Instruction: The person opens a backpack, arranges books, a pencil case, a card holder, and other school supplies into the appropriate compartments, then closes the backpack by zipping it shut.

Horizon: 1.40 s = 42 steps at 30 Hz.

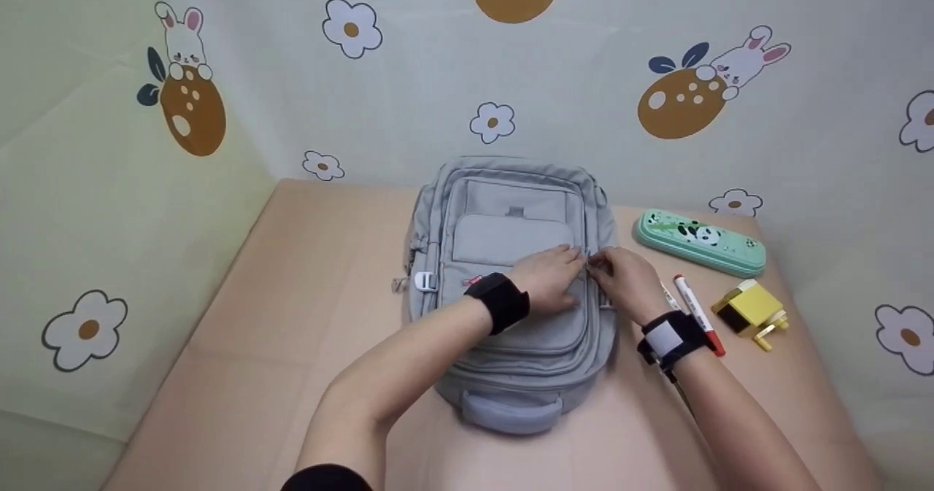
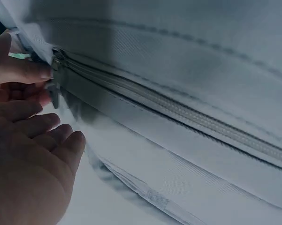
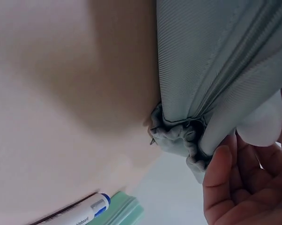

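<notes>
Head view: left hand (image 1: pixel 549 278) rests straight-fingered on a grey, multi-pocketed backpack (image 1: pixel 511 239), right hand (image 1: pixel 626 278) pinching its zipper (image 2: pixel 187 111).

In the head view, bare desk (image 1: pixel 321 272) gives a hand room to pass left of the bag (image 1: pixel 511 239), while the left arm (image 1: pixel 394 381) slants across the bottom centre and the wall (image 1: pixel 408 75) closes off the top. Right of centre, the right hand (image 1: pixel 627 279) and its forearm block the way in from the lower right. Beyond them stand the pencil case (image 1: pixel 700 243), red-capped marker (image 1: pixel 699 312) and sharpener (image 1: pixel 751 308), with only a narrow gap between case and bag.
</notes>
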{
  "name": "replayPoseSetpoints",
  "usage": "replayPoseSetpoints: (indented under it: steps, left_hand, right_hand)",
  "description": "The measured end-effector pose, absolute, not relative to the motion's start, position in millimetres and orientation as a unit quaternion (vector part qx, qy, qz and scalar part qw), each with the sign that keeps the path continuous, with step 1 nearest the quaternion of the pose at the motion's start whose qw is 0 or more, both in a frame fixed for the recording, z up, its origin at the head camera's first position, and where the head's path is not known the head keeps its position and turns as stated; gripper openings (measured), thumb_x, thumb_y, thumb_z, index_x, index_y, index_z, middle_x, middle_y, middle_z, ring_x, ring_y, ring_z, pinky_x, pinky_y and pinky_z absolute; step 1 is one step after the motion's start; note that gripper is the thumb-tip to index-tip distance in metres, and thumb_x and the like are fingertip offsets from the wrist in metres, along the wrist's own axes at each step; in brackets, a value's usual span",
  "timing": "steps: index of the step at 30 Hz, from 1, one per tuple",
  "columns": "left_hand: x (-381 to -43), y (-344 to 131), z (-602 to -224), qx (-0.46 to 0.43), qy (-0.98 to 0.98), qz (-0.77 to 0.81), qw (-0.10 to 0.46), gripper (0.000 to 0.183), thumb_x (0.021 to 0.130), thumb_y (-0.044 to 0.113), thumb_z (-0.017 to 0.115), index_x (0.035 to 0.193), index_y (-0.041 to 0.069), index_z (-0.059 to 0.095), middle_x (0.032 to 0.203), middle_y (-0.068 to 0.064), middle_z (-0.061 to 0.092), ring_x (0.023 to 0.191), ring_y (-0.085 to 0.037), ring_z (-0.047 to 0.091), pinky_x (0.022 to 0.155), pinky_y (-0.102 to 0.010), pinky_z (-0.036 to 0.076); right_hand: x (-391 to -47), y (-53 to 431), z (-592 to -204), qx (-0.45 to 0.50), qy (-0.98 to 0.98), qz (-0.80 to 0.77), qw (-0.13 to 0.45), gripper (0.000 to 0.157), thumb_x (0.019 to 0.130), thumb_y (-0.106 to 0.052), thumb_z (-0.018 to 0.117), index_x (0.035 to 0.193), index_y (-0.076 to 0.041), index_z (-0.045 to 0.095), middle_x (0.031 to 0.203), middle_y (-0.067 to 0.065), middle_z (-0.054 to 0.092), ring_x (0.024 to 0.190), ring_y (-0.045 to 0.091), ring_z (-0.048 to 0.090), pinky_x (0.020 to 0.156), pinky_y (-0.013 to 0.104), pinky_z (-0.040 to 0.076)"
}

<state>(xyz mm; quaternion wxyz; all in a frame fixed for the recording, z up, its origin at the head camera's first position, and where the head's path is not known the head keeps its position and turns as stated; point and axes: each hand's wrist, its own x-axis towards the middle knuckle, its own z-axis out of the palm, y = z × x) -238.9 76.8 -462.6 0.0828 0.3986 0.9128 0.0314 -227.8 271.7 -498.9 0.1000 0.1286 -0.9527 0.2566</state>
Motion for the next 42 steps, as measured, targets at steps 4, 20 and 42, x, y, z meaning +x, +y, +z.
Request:
replayPoseSetpoints:
  steps: [4,20,42]
  left_hand:
    - [-244.3,76.4,-466.6,0.383,0.919,0.016,0.090,0.072,0.100,0.041,0.062,0.158,0.007,0.035,0.164,-0.010,0.033,0.152,-0.026,0.027,0.121,-0.029,0.020]
    - [-239.8,77.4,-469.2,0.383,0.920,-0.022,0.079,0.068,0.102,0.040,0.058,0.158,0.008,0.036,0.165,-0.009,0.032,0.152,-0.026,0.026,0.121,-0.028,0.019]
    - [-242.2,80.1,-471.6,0.378,0.921,-0.020,0.093,0.069,0.103,0.040,0.056,0.160,0.009,0.033,0.166,-0.008,0.029,0.153,-0.026,0.023,0.122,-0.028,0.016]
  right_hand:
    - [-226.0,271.2,-497.1,0.134,-0.955,0.239,0.111,0.012,0.091,-0.004,0.072,0.102,0.001,0.072,0.095,0.017,0.068,0.084,0.034,0.065,0.076,0.050,0.052]
    - [-226.7,273.8,-505.2,0.204,-0.951,0.179,0.149,0.013,0.092,-0.002,0.072,0.104,0.000,0.076,0.090,0.016,0.068,0.083,0.036,0.064,0.075,0.051,0.051]
    - [-227.8,279.7,-502.3,0.255,-0.933,0.123,0.221,0.005,0.091,-0.001,0.073,0.086,0.001,0.073,0.081,0.011,0.057,0.073,0.032,0.055,0.063,0.045,0.047]
